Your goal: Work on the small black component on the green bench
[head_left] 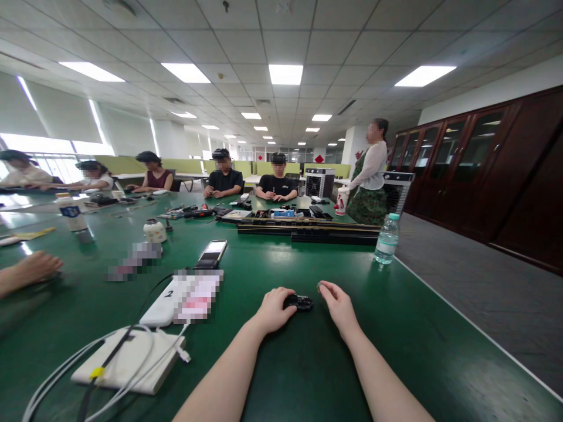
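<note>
My left hand (276, 308) is closed around the left end of a small black device (301, 302) that rests on the green table. The device looks like a computer mouse with its inner parts exposed; my fingers cover part of it. To its right, a little apart from it, my right hand (338, 305) is held in a pinch. Between its thumb and forefinger shows a tiny greyish thing (319, 286), too small to name.
Left of my hands lie a phone (212, 254), a white power bank (165, 300) and a white box (127, 358) with cables. A water bottle (387, 240) stands at the right edge. Black strips (308, 230) lie across the table. Another person's hand (37, 271) is at left; several people sit beyond.
</note>
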{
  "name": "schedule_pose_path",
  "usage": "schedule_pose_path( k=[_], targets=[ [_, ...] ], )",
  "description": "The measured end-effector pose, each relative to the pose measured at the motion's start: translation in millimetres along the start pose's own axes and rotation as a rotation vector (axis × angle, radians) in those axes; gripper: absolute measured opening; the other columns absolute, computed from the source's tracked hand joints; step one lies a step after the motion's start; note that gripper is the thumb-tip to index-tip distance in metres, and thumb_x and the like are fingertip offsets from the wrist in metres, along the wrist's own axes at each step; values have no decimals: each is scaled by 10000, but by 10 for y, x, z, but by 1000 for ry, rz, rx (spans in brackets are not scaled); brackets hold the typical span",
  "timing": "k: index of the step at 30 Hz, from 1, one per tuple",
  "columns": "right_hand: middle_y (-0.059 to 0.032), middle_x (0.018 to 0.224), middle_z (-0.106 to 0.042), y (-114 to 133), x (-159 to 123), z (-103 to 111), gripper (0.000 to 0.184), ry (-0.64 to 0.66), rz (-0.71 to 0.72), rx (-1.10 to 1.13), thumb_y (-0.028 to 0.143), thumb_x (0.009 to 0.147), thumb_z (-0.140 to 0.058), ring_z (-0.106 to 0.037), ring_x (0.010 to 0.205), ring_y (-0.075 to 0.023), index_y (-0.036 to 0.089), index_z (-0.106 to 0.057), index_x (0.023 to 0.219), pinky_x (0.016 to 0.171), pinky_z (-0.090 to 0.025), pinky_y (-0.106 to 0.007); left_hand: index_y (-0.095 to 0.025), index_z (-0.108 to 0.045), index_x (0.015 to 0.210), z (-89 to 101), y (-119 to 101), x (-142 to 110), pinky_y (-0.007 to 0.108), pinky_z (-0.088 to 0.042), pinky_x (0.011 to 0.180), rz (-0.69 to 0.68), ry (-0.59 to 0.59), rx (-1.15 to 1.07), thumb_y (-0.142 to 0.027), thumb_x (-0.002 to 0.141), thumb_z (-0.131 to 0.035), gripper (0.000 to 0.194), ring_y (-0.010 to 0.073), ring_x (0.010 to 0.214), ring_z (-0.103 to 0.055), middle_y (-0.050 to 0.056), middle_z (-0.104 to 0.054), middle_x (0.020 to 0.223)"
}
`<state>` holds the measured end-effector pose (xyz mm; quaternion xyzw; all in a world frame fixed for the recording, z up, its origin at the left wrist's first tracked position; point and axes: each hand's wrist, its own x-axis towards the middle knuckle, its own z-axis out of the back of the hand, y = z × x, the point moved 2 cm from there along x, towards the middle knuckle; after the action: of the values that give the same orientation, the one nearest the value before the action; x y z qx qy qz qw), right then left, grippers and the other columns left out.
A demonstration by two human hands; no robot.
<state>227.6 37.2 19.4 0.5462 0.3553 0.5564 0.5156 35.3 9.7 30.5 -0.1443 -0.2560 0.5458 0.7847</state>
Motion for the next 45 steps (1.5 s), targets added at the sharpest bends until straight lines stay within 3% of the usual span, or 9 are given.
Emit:
schedule_pose_path(
  k=[14, 22, 29, 35, 45],
  targets=[
    [-94, 896, -704, 49, -10, 0, 414, -19, -41, 35, 498, 665, -591, -644, 868, -253, 165, -651, 905, 823, -503, -399, -205, -575, 1116, -16, 20, 2, 348, -390, 934, 7, 5, -1, -293, 768, -561, 359, 234, 1049, -527, 52, -611, 1119],
    [-108, 948, -703, 14, -3, -26, 433, -8, -37, 119, 482, 643, -646, -647, 928, -264, 170, -629, 943, 872, -491, -421, -209, -543, 1173, -19, 28, 0, 354, -378, 953, 9, 14, -9, -298, 769, -562, 414, 237, 1080, -515, 50, -605, 1147],
    [-112, 947, -703, 33, -20, -56, 428, 77, 30, 110, 490, 642, -654, -648, 909, -257, 163, -632, 918, 879, -483, -423, -218, -567, 1134, -20, 24, 5, 354, -382, 949, -1, 12, -5, -291, 756, -574, 385, 236, 1066, -520, 43, -611, 1130],
    [-89, 967, -694, 87, -78, -90, 360, 165, 101, -48, 428, 716, -598, -638, 893, -235, 176, -642, 968, 831, -489, -395, -219, -566, 1126, -48, 50, 18, 358, -389, 942, -11, 6, 7, -289, 750, -591, 383, 232, 1049, -526, 41, -614, 1109],
    [-48, 1010, -662, 210, -168, -112, 213, 266, 301, -314, 295, 759, -560, -566, 1006, -211, 226, -661, 934, 938, -414, -382, -234, -564, 1122, -64, 74, 13, 357, -393, 930, -24, -6, -7, -298, 741, -604, 389, 229, 1033, -534, 34, -620, 1089]
  ],
)
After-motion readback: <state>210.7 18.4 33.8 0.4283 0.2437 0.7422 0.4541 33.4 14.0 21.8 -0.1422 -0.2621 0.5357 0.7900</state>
